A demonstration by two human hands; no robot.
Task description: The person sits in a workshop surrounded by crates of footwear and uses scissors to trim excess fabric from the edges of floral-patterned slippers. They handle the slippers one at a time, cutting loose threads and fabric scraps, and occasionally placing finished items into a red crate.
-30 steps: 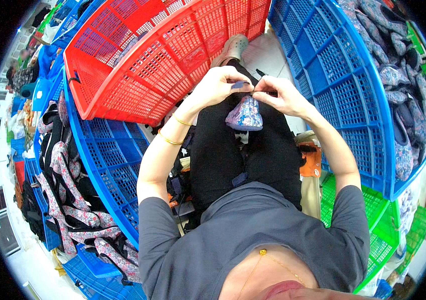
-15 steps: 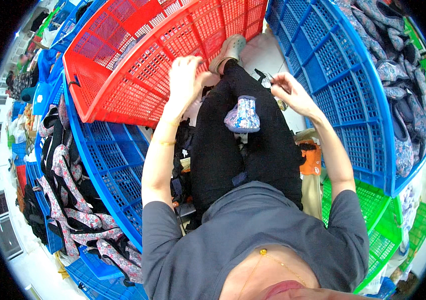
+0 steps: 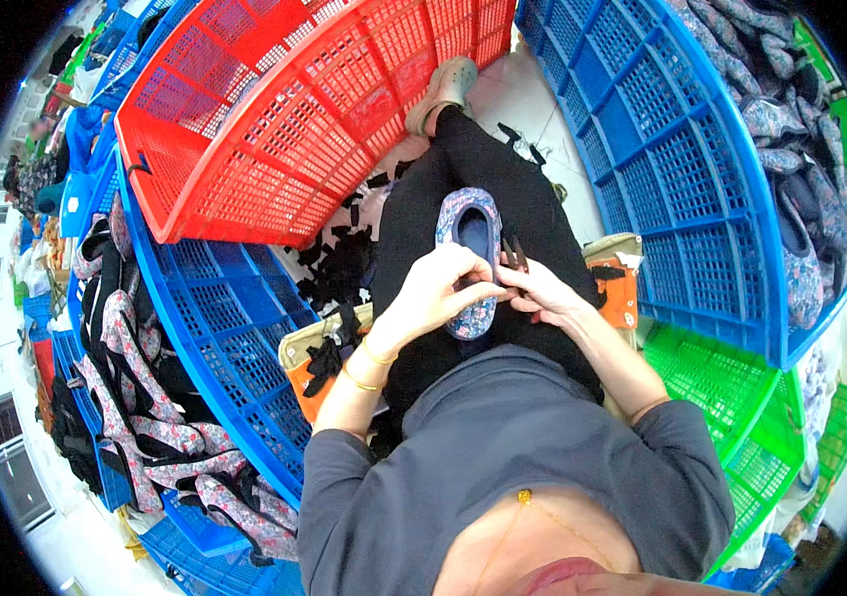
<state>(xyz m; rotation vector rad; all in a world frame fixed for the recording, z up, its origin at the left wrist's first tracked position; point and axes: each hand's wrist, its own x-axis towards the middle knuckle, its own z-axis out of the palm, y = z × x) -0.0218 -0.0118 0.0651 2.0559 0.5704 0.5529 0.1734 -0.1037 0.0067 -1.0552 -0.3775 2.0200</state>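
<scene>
While the person sits with black-trousered legs stretched out, a floral slipper (image 3: 471, 260) with a dark blue lining lies on the lap, opening upward, toe pointing away toward the knees. Left hand (image 3: 435, 290) curls over the slipper's left rim, fingers pinched closed on the edge of the fabric. Right hand (image 3: 540, 290) meets it at the right rim, fingertips pressed against those of the left; it grasps a small dark tool (image 3: 515, 252), possibly thread snips, though the blades are too small to make out. Two thin gold bangles (image 3: 369, 363) sit on the left wrist.

Red crate (image 3: 274, 109) stands tilted beyond the left knee, near the outstretched foot in a pale clog (image 3: 446, 87). Large blue crate (image 3: 672, 159) on the right holds more floral slippers (image 3: 791, 119) along its far wall. Another blue crate (image 3: 215, 318) on the left carries patterned slippers at its outer edge. Black fabric scraps (image 3: 339, 263) litter the floor between the red crate and the left thigh. Green crate (image 3: 731, 397) lies by the right elbow.
</scene>
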